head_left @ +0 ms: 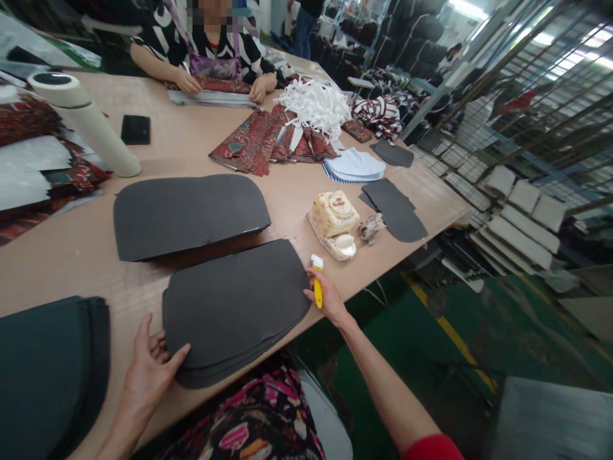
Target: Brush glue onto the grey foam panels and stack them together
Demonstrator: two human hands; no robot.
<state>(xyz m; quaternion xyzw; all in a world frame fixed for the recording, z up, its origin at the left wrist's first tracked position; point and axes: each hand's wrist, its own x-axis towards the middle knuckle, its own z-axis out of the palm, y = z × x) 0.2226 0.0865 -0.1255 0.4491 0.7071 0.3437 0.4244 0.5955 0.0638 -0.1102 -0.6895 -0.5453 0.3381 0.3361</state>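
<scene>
A stack of dark grey panels (234, 300) with rounded corners lies at the table's near edge, its lower sheets slightly fanned out. My left hand (153, 364) is at the stack's left end, thumb on the top panel, fingers spread along the edge. At the other end, my right hand (323, 291) holds a small yellow-handled brush (318, 291) with a white tip, fingers touching the panel's right edge. Just beyond is a cream-coloured, crusted block-like container (335, 217) with a white lump in front. Another thick grey panel stack (191, 211) lies behind the first.
A dark green stack (43, 377) fills the near left. A white flask (86, 124) and black phone (136, 130) stand beyond. Opposite, a person (211, 64) handles patterned fabric. Red patterned pieces (249, 144), white strips (316, 105), striped pieces (355, 165) and grey pieces (397, 211) lie rightward.
</scene>
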